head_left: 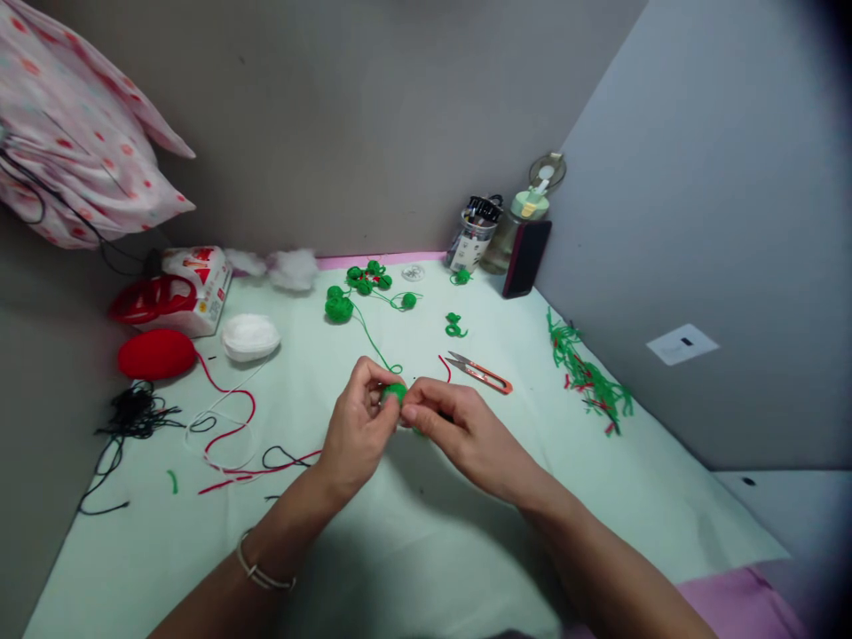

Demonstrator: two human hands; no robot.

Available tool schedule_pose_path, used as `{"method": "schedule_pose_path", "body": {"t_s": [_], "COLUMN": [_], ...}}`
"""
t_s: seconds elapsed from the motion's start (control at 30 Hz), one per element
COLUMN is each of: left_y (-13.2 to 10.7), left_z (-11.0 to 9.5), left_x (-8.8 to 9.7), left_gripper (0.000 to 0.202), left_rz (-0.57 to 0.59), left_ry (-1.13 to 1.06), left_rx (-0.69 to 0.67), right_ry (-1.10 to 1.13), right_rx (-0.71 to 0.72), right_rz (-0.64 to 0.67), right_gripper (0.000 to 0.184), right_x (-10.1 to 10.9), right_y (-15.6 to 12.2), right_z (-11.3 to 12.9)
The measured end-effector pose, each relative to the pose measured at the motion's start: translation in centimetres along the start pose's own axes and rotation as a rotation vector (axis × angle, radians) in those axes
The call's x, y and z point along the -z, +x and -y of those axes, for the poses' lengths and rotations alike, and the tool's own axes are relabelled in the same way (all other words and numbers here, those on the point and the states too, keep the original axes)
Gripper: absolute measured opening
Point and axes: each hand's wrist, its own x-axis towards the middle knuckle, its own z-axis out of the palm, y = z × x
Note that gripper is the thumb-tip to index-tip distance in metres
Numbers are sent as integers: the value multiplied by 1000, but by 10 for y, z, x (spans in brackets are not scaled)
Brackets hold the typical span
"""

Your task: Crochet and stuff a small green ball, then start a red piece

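My left hand (363, 426) is closed round a small green yarn ball (395, 391) above the middle of the table. Thumb and finger of my right hand (459, 430) pinch together at the ball's right side; what they hold is hidden. A green strand (373, 342) runs from near my left fingers back to a ball of green yarn (339, 309). Beyond my hands, to the right, lie thread snips (480, 371) with an orange handle, beside a short red strand (447, 368).
At left are red yarn (157, 354), white yarn (251, 337) and tangled black cord (137, 410). Several small green balls (364, 286) lie at the back. A jar of pens (469, 241), a bottle (502, 244) and a phone (527, 259) stand back right. Yarn scraps (589, 377) lie along the right wall.
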Motion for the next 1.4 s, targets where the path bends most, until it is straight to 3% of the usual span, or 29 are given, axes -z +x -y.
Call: {"method": "schedule_pose_path", "body": {"t_s": [0.13, 0.27, 0.33, 0.43, 0.5, 0.57, 0.67, 0.7, 0.9, 1.1, 1.23, 1.4], "left_y": [3, 5, 6, 5, 4, 3, 1, 1, -3, 0, 2, 0], "left_z": [-3, -8, -8, -8, -8, -9, -8, -7, -3, -3, -1, -2], "left_x": [3, 6, 6, 5, 4, 4, 4, 4, 2, 6, 4, -4], "left_gripper": [17, 13, 14, 15, 16, 17, 16, 15, 17, 25, 20, 18], "left_rz": [32, 102, 114, 119, 109, 91, 80, 81, 127, 182, 134, 27], "left_ry": [-36, -103, -133, -172, -189, -202, -205, -198, -152, -110, -48, 7], "left_rx": [67, 177, 212, 234, 230, 215, 192, 184, 131, 71, 51, 0], "right_ry": [52, -17, 129, 404, 291, 13, -249, -267, -132, -33, -28, -36], "right_rx": [-25, 175, 246, 213, 170, 165, 196, 191, 24, 15, 17, 52], "right_rz": [-28, -174, -168, -86, -149, -203, -161, -144, -117, -128, -9, -46], "right_gripper": [21, 19, 27, 31, 17, 17, 7, 12, 21, 23, 26, 26], "right_x": [-3, 10, 16, 18, 15, 12, 9, 8, 8, 13, 7, -5], "right_y": [2, 7, 8, 6, 5, 5, 7, 8, 11, 8, 2, -1], "right_z": [-4, -9, -10, -11, -12, -13, -15, -16, -14, -8, -3, -3]}}
